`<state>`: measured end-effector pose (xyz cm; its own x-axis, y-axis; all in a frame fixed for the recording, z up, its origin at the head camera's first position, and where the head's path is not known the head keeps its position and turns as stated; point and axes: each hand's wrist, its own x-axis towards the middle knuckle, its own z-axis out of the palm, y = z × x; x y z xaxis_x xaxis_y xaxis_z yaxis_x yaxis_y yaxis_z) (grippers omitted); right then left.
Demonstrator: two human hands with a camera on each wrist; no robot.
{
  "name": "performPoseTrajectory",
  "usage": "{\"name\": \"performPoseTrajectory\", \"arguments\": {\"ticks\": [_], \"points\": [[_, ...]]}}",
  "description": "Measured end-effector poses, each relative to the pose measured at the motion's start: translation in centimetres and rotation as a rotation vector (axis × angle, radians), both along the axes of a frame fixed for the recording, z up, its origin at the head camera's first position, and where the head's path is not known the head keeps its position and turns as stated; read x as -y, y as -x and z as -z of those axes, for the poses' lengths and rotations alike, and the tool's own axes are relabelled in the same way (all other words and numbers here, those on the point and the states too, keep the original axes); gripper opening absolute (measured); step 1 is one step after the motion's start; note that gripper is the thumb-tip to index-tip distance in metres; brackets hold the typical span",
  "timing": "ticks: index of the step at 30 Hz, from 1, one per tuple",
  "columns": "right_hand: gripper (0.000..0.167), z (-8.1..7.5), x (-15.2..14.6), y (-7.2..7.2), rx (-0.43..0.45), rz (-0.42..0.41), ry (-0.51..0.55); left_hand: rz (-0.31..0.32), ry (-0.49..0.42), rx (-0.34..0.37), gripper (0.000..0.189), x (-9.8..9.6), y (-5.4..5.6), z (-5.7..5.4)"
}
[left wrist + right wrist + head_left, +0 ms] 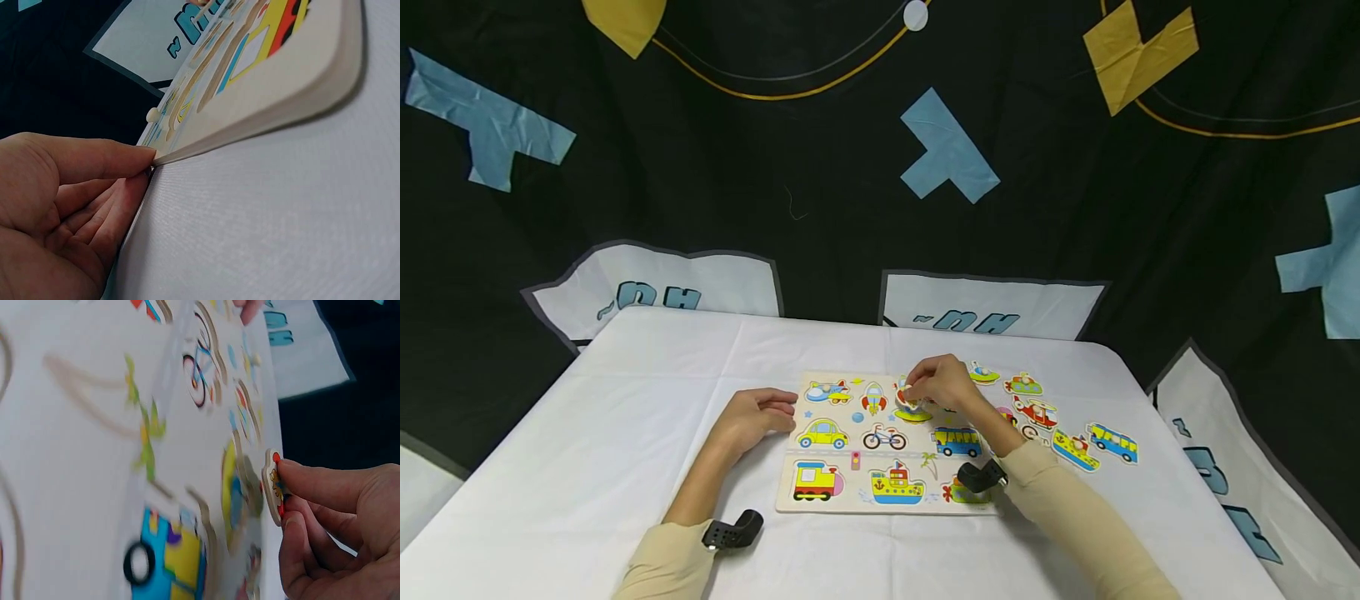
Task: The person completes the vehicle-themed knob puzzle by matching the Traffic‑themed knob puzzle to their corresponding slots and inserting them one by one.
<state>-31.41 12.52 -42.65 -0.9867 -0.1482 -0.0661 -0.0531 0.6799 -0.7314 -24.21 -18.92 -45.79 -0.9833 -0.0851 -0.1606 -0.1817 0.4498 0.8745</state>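
Note:
A wooden puzzle board (pixel 859 493) with vehicle-shaped recesses lies on the white table. At its left edge is my left hand (pixel 756 421); in the left wrist view the thumb (pixel 115 158) reaches straight to the edge, fingertips right beneath. My right hand (pixel 946 385) pinches a small wooden puzzle piece (pixel 273 486) between thumb and fingers. That piece is seen nearly edge-on, with red and yellow printing, over the board's upper right part. Close by it is the flying saucer picture (pixel 913 415). A pale knob (pixel 152 115) stands up from the board near my left hand.
Loose pieces lie right of the board: a saucer (pixel 982 373), a submarine (pixel 1023 384), a helicopter (pixel 1036 412), a ship (pixel 1075 451), a bus (pixel 1113 443) and others partly behind my right forearm. A black patterned cloth (pixel 820 183) hangs beyond the table.

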Motion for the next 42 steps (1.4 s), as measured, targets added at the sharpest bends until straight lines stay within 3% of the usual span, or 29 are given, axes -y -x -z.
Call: {"name": "performPoseTrajectory", "arguments": {"ticks": [16,42], "points": [[0.017,1.5,4.1,-0.3,-0.031,-0.075,0.055,-0.002,-0.006,-0.003,0.045,-0.1,0.1,0.0],[0.018,1.9,5.3,-0.2,-0.01,-0.041,0.048,0.006,-0.023,0.005,0.047,0.1,0.0,-0.2]]}}
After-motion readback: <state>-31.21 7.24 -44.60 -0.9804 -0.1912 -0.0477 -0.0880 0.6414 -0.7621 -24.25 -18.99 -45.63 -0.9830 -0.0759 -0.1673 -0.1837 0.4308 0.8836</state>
